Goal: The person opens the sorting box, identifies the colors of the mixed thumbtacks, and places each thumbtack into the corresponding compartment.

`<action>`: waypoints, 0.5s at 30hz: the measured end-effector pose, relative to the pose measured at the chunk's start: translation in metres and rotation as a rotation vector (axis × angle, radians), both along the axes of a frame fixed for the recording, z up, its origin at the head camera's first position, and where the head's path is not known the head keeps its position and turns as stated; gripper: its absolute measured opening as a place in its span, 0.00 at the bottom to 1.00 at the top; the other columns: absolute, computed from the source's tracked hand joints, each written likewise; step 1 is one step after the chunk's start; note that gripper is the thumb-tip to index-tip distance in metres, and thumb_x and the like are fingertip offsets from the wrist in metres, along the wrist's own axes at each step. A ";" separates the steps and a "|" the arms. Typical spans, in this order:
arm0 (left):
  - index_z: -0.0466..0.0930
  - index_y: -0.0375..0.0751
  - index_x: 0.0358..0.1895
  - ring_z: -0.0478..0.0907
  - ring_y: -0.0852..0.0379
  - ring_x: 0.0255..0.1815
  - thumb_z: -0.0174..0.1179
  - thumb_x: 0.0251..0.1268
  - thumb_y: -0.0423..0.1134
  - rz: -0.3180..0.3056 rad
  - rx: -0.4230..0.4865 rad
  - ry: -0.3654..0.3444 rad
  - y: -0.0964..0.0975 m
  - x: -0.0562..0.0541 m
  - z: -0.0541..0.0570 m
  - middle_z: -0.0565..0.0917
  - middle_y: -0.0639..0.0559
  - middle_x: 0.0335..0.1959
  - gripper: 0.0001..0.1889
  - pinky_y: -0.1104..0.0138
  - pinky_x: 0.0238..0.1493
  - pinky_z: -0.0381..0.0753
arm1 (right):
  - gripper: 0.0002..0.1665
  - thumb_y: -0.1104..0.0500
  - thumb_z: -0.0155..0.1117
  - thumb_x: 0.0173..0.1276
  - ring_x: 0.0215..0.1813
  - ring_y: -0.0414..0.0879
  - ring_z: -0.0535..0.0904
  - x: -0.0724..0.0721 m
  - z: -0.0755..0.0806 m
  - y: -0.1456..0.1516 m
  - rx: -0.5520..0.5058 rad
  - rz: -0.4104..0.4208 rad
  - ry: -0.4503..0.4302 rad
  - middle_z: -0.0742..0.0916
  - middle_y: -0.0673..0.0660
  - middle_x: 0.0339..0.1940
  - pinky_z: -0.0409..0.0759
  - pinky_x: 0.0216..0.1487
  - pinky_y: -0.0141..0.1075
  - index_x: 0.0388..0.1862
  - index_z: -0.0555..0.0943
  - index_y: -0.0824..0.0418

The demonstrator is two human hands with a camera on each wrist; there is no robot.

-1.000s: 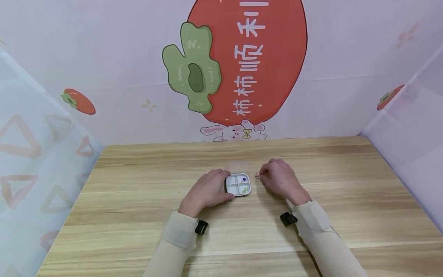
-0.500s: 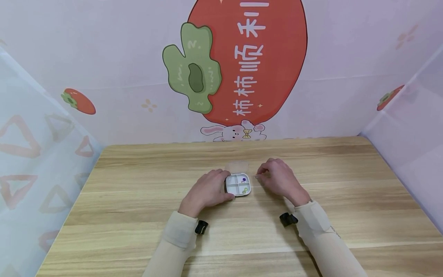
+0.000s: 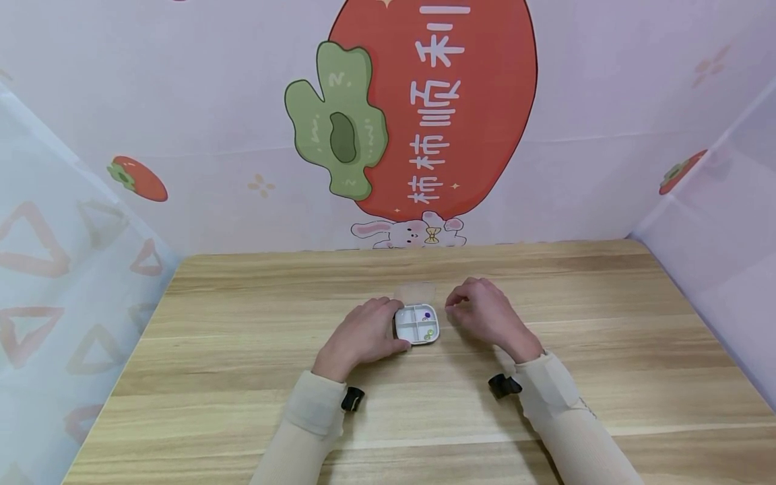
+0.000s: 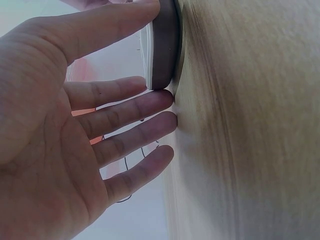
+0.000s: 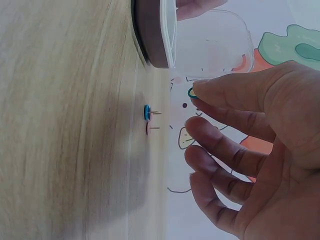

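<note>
A small pill box (image 3: 407, 328) with a white interior split into four compartments lies on the table, its clear lid (image 3: 415, 292) folded back. Tiny purple and green round pieces sit in its right compartments. My left hand (image 3: 364, 332) holds the box by its left side, thumb at the near corner and fingertips at the far one. To the right of the box, my right hand (image 3: 485, 313) pinches a teal-rimmed thumbtack (image 5: 191, 93) between thumb and index finger. Below it in the right wrist view, blue thumbtacks (image 5: 147, 112) and a pink thumbtack (image 5: 148, 128) rest points up.
The wooden table (image 3: 242, 404) stretches around both hands. Behind it rises a cloth backdrop (image 3: 230, 87) printed with a large persimmon, and similar cloth closes in the left and right sides.
My right hand has shifted slightly left toward the box, and the tiny piece at its fingertips is now hidden in the head view. My left hand and the box stay put.
</note>
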State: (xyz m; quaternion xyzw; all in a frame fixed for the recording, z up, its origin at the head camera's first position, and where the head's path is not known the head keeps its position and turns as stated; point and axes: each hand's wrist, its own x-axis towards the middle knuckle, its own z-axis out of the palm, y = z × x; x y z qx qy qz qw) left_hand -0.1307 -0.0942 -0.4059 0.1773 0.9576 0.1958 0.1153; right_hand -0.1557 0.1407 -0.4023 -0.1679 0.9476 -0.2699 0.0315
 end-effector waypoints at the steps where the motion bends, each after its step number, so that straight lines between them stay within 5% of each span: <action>1: 0.76 0.39 0.65 0.76 0.47 0.60 0.75 0.57 0.51 -0.001 0.000 0.001 0.000 0.000 0.000 0.79 0.45 0.62 0.35 0.51 0.67 0.71 | 0.03 0.63 0.73 0.65 0.45 0.50 0.78 0.000 0.000 0.000 -0.003 0.004 0.000 0.86 0.51 0.38 0.78 0.51 0.49 0.37 0.90 0.56; 15: 0.77 0.38 0.64 0.76 0.47 0.59 0.76 0.57 0.51 -0.013 0.003 0.016 -0.001 -0.001 -0.001 0.80 0.44 0.61 0.35 0.50 0.65 0.72 | 0.05 0.64 0.73 0.64 0.46 0.50 0.79 0.004 0.000 -0.009 -0.050 0.043 0.024 0.85 0.49 0.37 0.78 0.51 0.48 0.37 0.90 0.55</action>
